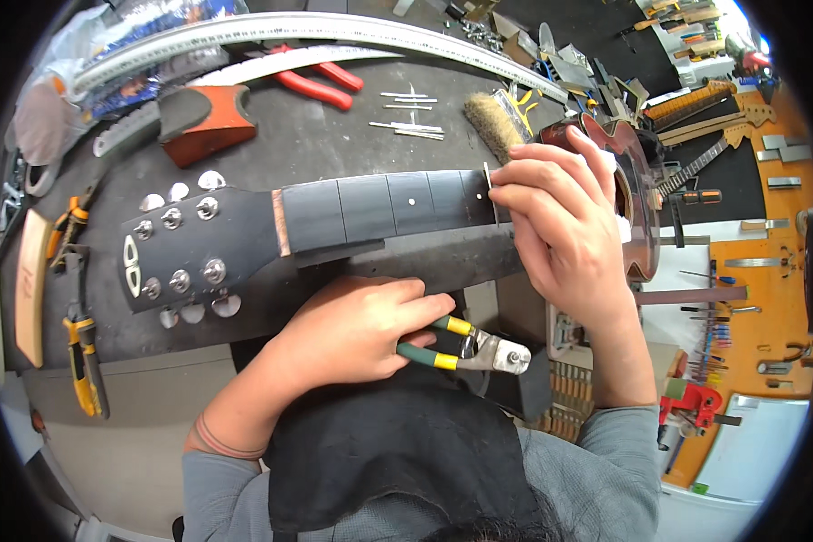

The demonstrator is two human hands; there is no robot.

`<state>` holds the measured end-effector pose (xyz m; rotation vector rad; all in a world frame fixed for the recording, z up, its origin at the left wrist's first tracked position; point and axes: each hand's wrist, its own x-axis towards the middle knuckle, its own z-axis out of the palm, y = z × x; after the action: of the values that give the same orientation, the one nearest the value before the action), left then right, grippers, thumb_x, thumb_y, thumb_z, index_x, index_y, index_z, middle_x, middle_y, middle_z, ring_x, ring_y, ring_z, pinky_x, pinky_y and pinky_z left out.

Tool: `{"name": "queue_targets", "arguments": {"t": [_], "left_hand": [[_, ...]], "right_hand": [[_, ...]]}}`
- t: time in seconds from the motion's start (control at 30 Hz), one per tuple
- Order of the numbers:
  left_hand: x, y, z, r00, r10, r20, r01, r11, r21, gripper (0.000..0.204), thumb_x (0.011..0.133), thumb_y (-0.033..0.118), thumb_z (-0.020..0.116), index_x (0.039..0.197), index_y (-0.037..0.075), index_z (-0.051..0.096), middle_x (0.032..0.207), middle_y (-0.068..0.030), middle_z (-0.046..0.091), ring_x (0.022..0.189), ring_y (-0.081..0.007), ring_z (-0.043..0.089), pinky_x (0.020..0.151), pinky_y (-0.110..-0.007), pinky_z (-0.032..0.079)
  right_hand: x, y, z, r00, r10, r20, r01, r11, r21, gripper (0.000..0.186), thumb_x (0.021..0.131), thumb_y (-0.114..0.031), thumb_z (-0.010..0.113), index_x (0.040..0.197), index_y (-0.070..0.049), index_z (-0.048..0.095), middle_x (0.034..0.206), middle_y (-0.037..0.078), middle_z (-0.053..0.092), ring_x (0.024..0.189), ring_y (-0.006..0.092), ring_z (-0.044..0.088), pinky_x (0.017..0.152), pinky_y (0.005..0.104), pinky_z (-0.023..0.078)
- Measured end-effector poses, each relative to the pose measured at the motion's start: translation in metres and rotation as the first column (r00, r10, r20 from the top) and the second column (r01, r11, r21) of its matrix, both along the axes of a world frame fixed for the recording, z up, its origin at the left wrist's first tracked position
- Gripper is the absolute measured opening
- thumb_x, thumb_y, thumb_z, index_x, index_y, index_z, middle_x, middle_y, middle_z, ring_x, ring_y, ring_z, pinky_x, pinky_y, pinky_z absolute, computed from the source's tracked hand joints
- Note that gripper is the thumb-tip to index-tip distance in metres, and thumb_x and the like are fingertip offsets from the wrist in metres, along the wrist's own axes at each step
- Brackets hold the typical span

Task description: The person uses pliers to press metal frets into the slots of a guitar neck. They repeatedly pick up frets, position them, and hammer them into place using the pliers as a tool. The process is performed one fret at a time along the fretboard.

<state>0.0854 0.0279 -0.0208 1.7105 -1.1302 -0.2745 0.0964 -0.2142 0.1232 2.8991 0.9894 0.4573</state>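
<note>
A guitar neck (366, 208) with a dark fretboard lies across the bench, its black headstock (176, 239) with metal tuning pegs to the left. The reddish-brown guitar body (643, 176) is partly behind my right hand (560, 217). That hand pinches a thin metal fret wire (490, 181), which stands crosswise at the fretboard near the body end. My left hand (361, 325) is closed around the green and yellow handles of a pair of cutters (497, 353), below the neck. The cutters' metal head points right, away from the neck. Empty slots show across the fretboard.
Several loose fret wires (411, 129) lie beyond the neck. Nearby are red-handled pliers (321, 81), a bristle brush (490, 122), an orange-and-black block (206, 122) and a long metal ruler (334, 27). Yellow-and-black pliers (83, 348) and a wooden strip (32, 289) lie left of the headstock.
</note>
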Motion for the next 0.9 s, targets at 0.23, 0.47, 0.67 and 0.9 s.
{"name": "queue_targets", "arguments": {"t": [0.23, 0.47, 0.67, 0.9], "left_hand": [[-0.013, -0.005, 0.003, 0.981, 0.163, 0.103, -0.166, 0.986, 0.018, 0.042, 0.087, 0.013, 0.087, 0.127, 0.008, 0.074, 0.097, -0.0117, 0.072, 0.087, -0.0349, 0.073, 0.073, -0.045, 0.058], [-0.019, -0.013, 0.005, 0.968, 0.229, 0.106, -0.229, 0.973, -0.02, 0.036, 0.086, 0.008, 0.085, 0.12, 0.005, 0.076, 0.098, -0.0124, 0.075, 0.085, -0.0342, 0.074, 0.074, -0.043, 0.06], [-0.023, -0.015, 0.008, 0.958, 0.266, 0.102, -0.265, 0.964, -0.026, 0.035, 0.084, 0.005, 0.084, 0.118, 0.004, 0.075, 0.097, -0.0124, 0.075, 0.086, -0.0342, 0.074, 0.077, -0.042, 0.06], [-0.024, -0.011, -0.001, 0.926, 0.3, 0.229, -0.3, 0.953, -0.033, 0.033, 0.085, 0.002, 0.081, 0.117, 0.004, 0.075, 0.102, -0.0137, 0.076, 0.09, -0.0324, 0.075, 0.08, -0.042, 0.06]], "right_hand": [[0.011, -0.005, 0.003, 0.991, 0.121, 0.061, -0.125, 0.991, 0.054, 0.011, 0.087, -0.003, 0.075, 0.095, -0.01, 0.073, 0.105, 0.003, 0.071, 0.118, 0.0236, 0.069, 0.125, 0.0546, 0.038], [0.008, -0.016, 0.003, 0.987, 0.144, 0.066, -0.15, 0.983, 0.106, 0.006, 0.088, -0.004, 0.073, 0.091, -0.009, 0.074, 0.101, 0.005, 0.073, 0.112, 0.0252, 0.069, 0.126, 0.0527, 0.039], [0.008, -0.017, 0.017, 0.977, 0.168, 0.128, -0.184, 0.975, 0.126, 0.005, 0.092, -0.005, 0.072, 0.095, -0.008, 0.074, 0.095, 0.006, 0.073, 0.105, 0.0262, 0.071, 0.123, 0.0517, 0.041], [-0.06, 0.018, 0.079, 0.807, 0.589, -0.035, -0.216, 0.35, 0.911, 0.019, 0.098, 0.005, 0.061, 0.111, 0.005, 0.075, 0.103, 0.014, 0.079, 0.097, 0.0241, 0.075, 0.091, 0.0379, 0.058]]}}
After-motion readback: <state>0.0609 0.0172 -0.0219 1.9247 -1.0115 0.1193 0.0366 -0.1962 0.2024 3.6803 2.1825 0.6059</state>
